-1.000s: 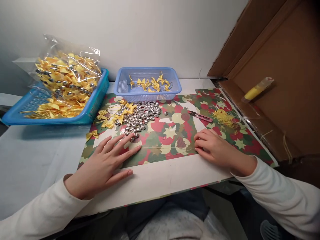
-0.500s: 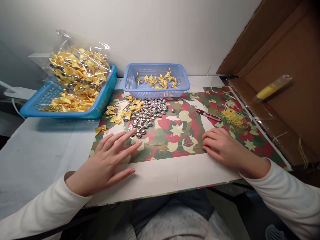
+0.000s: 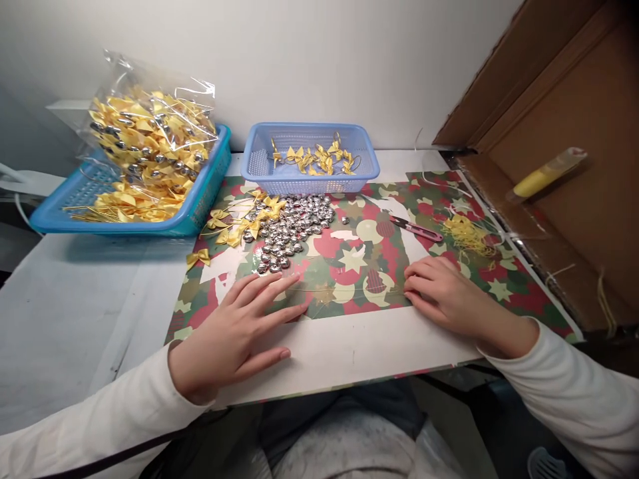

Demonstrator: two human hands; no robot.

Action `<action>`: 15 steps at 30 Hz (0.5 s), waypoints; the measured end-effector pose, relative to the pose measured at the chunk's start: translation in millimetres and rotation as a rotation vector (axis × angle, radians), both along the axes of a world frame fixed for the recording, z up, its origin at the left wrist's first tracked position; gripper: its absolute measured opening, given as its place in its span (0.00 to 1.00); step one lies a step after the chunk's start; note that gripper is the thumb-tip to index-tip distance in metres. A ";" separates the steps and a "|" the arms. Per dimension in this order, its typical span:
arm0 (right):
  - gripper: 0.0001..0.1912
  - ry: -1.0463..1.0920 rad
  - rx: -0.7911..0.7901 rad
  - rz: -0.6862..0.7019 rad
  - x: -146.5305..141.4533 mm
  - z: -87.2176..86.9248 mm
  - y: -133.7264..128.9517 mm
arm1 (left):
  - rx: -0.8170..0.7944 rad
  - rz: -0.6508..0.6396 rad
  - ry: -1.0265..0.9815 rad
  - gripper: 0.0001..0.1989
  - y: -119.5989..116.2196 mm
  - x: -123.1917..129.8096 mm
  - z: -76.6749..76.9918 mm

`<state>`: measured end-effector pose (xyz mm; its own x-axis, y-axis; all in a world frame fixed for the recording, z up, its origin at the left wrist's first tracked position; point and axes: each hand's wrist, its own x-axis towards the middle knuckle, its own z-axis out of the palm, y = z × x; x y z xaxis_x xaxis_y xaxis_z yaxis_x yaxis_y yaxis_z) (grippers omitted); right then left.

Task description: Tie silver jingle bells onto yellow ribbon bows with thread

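My left hand (image 3: pixel 244 326) lies with its fingers spread over the front of the patterned sheet, just below a pile of silver jingle bells (image 3: pixel 294 229). A thin yellowish cord (image 3: pixel 349 290) runs across the sheet from near my left fingertips to my right hand (image 3: pixel 439 293). The right fingers are closed together at the cord's end. Yellow ribbon bows (image 3: pixel 229 226) lie left of the bells, and a single bow (image 3: pixel 198 258) sits apart nearer my left hand.
A small blue basket (image 3: pixel 309 183) holding bows on cords stands at the back. At left, a larger blue basket (image 3: pixel 114 229) carries a clear bag (image 3: pixel 154 126) of bows with bells. A pink cutter (image 3: pixel 417 229) and yellow thread scraps (image 3: pixel 468 234) lie right, before a cardboard wall (image 3: pixel 559 86).
My left hand has slid to the right along the sheet, its fingers still spread. The right hand has stayed in place. The view has shifted slightly.
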<state>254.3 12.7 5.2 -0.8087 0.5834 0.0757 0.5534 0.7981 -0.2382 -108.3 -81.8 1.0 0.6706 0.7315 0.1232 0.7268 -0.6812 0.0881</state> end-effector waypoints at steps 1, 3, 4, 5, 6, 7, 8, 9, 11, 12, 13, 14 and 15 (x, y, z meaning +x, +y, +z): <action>0.09 0.005 0.000 -0.001 0.1 -0.5 0.1 | -0.001 0.007 -0.004 0.24 -1.5 -3.4 1.6; 0.09 0.013 -0.002 -0.001 0.2 -1.2 0.2 | -0.012 0.036 -0.018 0.22 -4.8 -9.2 4.2; 0.09 0.013 -0.003 0.001 0.2 -1.3 0.2 | -0.019 0.051 -0.021 0.21 -6.2 -11.7 5.4; 0.09 0.013 -0.003 0.000 0.1 -1.4 0.2 | -0.026 0.064 -0.019 0.19 -7.3 -14.0 6.5; 0.09 0.014 -0.003 0.000 0.0 -1.3 0.2 | -0.031 0.074 -0.012 0.18 -8.0 -16.1 7.8; 0.09 0.014 -0.002 -0.001 -0.2 -1.2 0.1 | -0.034 0.082 -0.002 0.17 -8.3 -17.8 9.1; 0.09 0.014 -0.002 -0.001 -0.5 -1.0 0.0 | -0.029 0.093 0.006 0.17 -8.2 -19.0 10.4; 0.09 0.014 -0.001 -0.001 -0.7 -0.9 0.0 | -0.020 0.104 0.006 0.17 -7.9 -19.4 11.6; 0.09 0.015 0.002 -0.002 -0.9 -0.6 -0.2 | 0.001 0.101 -0.006 0.19 -7.0 -18.2 12.5; 0.09 0.014 0.004 -0.001 -0.9 -0.6 -0.4 | 0.011 0.089 -0.009 0.21 -6.5 -16.7 12.0; 0.09 0.012 0.009 -0.001 -0.6 -0.7 -0.5 | 0.016 0.066 -0.005 0.23 -6.0 -15.0 10.7; 0.09 0.008 0.017 0.000 0.0 -0.8 -0.8 | 0.016 0.037 0.008 0.26 -5.6 -13.4 8.8; 0.09 0.004 0.030 0.002 0.8 -0.9 -1.0 | 0.013 0.012 0.025 0.27 -5.2 -12.3 6.4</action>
<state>255.1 11.7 4.3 -0.8094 0.5793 0.0964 0.5512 0.8060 -0.2160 -120.6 -87.1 7.4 0.6649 0.7378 0.1163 0.7367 -0.6735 0.0609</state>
